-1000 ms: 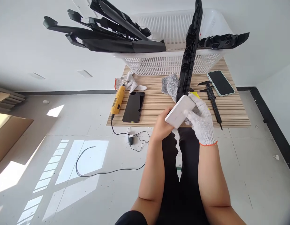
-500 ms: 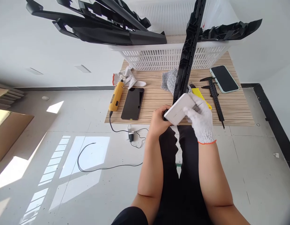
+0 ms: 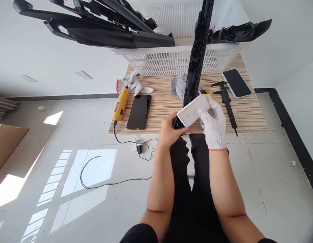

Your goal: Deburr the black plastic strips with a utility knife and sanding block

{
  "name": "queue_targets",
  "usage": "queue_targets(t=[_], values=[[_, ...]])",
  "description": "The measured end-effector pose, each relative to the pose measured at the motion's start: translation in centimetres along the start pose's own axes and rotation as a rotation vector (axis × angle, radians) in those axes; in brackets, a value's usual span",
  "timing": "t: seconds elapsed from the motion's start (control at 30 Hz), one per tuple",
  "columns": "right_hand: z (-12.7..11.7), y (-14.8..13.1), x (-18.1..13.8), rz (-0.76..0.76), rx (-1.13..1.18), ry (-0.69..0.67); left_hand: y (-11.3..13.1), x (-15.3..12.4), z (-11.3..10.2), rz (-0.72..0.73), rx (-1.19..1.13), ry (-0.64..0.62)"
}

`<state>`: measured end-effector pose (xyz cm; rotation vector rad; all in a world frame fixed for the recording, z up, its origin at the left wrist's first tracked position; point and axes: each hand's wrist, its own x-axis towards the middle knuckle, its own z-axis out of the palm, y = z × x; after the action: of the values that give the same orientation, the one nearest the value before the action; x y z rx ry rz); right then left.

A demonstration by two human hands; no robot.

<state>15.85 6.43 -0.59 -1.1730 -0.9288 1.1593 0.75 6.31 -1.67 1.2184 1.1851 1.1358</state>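
Note:
My bare left hand (image 3: 171, 130) is closed around the near end of a long black plastic trim strip (image 3: 195, 64), which slants up over the white basket. My right hand (image 3: 212, 119) wears a white knitted glove with an orange cuff edge. It grips a flat white rectangular piece (image 3: 191, 111) with rounded corners and faint print. That piece lies over the strip's near end and hides part of it. My left thumb reaches along its lower edge; whether it touches is hard to tell. A grey knitted glove (image 3: 178, 86) lies beside the strip, and something yellow (image 3: 207, 95) is mostly hidden behind my right hand.
On the wood-striped table (image 3: 161, 101) lie a yellow corded rotary tool (image 3: 121, 104), a dark phone (image 3: 139, 112), a white glove (image 3: 137, 83), black calipers (image 3: 227, 104) and a pale-cased phone (image 3: 236, 83). Behind them, a white basket (image 3: 156, 60) holds several black trim parts (image 3: 100, 35). A cable (image 3: 115, 183) trails across the floor.
The white piece has turned a little and sits slightly higher on the strip. My right hand moved with it, now covering more of the yellow thing. The whole view has shifted slightly.

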Motion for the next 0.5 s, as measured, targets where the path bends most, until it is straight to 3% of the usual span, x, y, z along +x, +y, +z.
queue_targets(t=[0.13,0.27,0.3,0.43,0.5], values=[[-0.1,0.1,-0.1,0.027,0.000,-0.079,0.1,0.0,0.1,0.016,0.008,-0.003],[-1.5,-0.1,0.0,-0.008,0.167,0.222,-0.2,0.0,0.6,-0.007,-0.070,0.038],[-1.9,-0.3,0.0,-0.011,0.199,0.244,-0.3,-0.1,0.7,-0.021,-0.087,0.037],[-2.6,-0.8,0.1,0.069,0.222,-0.014,-0.4,-0.2,0.9,-0.027,-0.087,0.021],[-2.2,-0.9,0.0,0.116,0.180,-0.070,-0.4,-0.3,1.0,-0.016,-0.064,0.024]])
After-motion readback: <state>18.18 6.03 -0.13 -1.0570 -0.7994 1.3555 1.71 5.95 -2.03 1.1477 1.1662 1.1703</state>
